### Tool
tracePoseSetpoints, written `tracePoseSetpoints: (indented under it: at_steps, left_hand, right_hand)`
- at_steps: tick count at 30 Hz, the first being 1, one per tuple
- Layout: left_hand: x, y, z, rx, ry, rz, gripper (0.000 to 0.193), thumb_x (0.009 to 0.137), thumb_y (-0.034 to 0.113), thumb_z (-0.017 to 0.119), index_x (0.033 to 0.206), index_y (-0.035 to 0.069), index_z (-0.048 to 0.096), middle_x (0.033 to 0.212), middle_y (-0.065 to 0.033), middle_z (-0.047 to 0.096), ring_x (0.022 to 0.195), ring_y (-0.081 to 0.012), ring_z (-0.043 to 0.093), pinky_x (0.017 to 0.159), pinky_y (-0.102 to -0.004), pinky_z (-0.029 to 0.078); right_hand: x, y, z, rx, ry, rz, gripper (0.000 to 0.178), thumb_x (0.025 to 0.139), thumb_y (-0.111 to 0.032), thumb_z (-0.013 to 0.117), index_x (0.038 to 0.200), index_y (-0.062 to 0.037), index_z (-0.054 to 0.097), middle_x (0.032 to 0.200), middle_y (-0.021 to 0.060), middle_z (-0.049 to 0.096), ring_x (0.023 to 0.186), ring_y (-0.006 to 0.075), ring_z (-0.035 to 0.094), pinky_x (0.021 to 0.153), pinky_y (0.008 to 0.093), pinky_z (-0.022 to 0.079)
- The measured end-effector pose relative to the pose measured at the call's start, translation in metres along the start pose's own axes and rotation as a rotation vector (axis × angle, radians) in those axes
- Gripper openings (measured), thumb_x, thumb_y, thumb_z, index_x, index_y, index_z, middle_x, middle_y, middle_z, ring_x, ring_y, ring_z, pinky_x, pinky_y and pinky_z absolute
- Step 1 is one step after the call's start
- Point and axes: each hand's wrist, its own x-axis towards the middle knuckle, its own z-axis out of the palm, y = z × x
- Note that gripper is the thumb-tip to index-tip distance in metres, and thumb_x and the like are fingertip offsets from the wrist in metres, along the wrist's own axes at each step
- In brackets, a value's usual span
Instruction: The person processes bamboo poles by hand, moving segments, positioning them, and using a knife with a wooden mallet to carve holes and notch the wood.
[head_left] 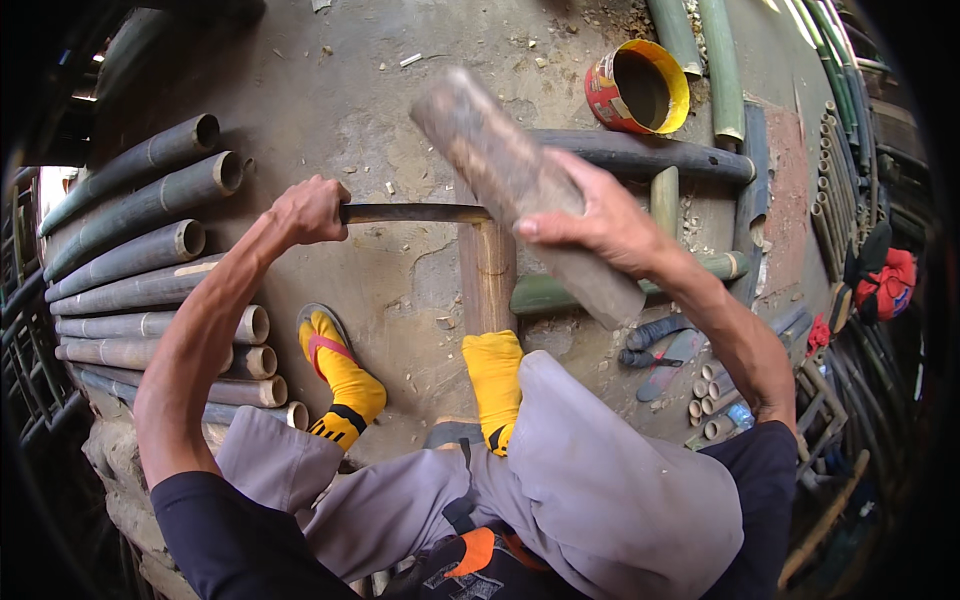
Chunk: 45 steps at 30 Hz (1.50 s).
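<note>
My left hand (312, 210) is closed in a fist at one end of a long dark knife (410, 213); its handle is hidden in the fist. The blade runs level to the right, and its far part meets the brown bamboo pole (487, 280) in the middle. My right hand (600, 220) grips a thick, rough wooden block (490, 150), slightly blurred, held tilted above the pole and the blade's end. My yellow-socked right foot (492, 375) rests on the pole's near end. The left foot (343, 370), in a flip-flop, stands on the floor.
Several dark bamboo poles (150, 200) lie stacked at left. A dark pole (650, 155) and a green pole (560, 294) lie right of centre. Beyond stands a red and yellow bucket (668, 95). A loose flip-flop (675, 365) and short bamboo pieces (715, 395) lie at right.
</note>
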Motion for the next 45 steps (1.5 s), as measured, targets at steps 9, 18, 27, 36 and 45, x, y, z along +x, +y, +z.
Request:
tracePoseSetpoints:
  at_steps: [9,18,27,36,45]
  left_hand:
    - [0.008,0.003,-0.003,-0.021,-0.001,0.007,0.022,0.06,0.014,0.061,0.075,-0.002,0.065,0.065,-0.0213,0.061,0.063,-0.0394,0.06,0.06,-0.0448,0.049]
    - [0.003,-0.009,0.009,-0.062,0.009,0.017,0.023,0.06,0.014,0.063,0.075,-0.004,0.064,0.061,-0.0211,0.058,0.057,-0.0366,0.059,0.057,-0.043,0.048]
    - [0.001,-0.01,0.024,-0.104,-0.008,0.037,0.024,0.06,0.015,0.065,0.076,-0.003,0.066,0.066,-0.0229,0.062,0.062,-0.0382,0.062,0.061,-0.0434,0.05]
    - [0.003,-0.004,0.021,-0.135,-0.058,0.0,0.027,0.061,0.016,0.065,0.08,-0.003,0.066,0.067,-0.0225,0.062,0.064,-0.038,0.062,0.062,-0.0426,0.05]
    - [-0.007,-0.007,0.041,-0.169,-0.063,-0.013,0.026,0.06,0.016,0.066,0.077,-0.003,0.065,0.063,-0.0217,0.06,0.059,-0.0356,0.061,0.06,-0.0422,0.049]
  right_hand:
    - [0.0,0.061,0.036,-0.03,0.081,0.051,0.088,0.075,-0.053,0.073,0.136,0.0026,0.042,0.128,0.019,0.051,0.124,0.0267,0.045,0.104,0.0383,0.035]
    - [0.01,-0.062,-0.013,0.385,0.28,-0.36,0.087,0.074,-0.041,0.08,0.134,0.0055,0.036,0.119,0.0182,0.057,0.102,0.0219,0.059,0.093,0.032,0.046]
    - [0.007,0.024,0.006,0.097,-0.116,0.166,0.089,0.071,-0.045,0.078,0.135,0.0043,0.041,0.123,0.0188,0.055,0.115,0.0244,0.052,0.099,0.0357,0.04]
    - [-0.006,0.047,0.044,-0.039,0.377,-0.261,0.078,0.073,-0.051,0.075,0.121,0.0038,0.049,0.111,0.0192,0.058,0.098,0.0272,0.059,0.089,0.0377,0.046]
    - [-0.01,-0.004,0.016,0.306,0.268,-0.227,0.091,0.075,-0.038,0.077,0.142,-0.0019,0.027,0.121,0.0172,0.055,0.104,0.0234,0.058,0.087,0.0361,0.048]
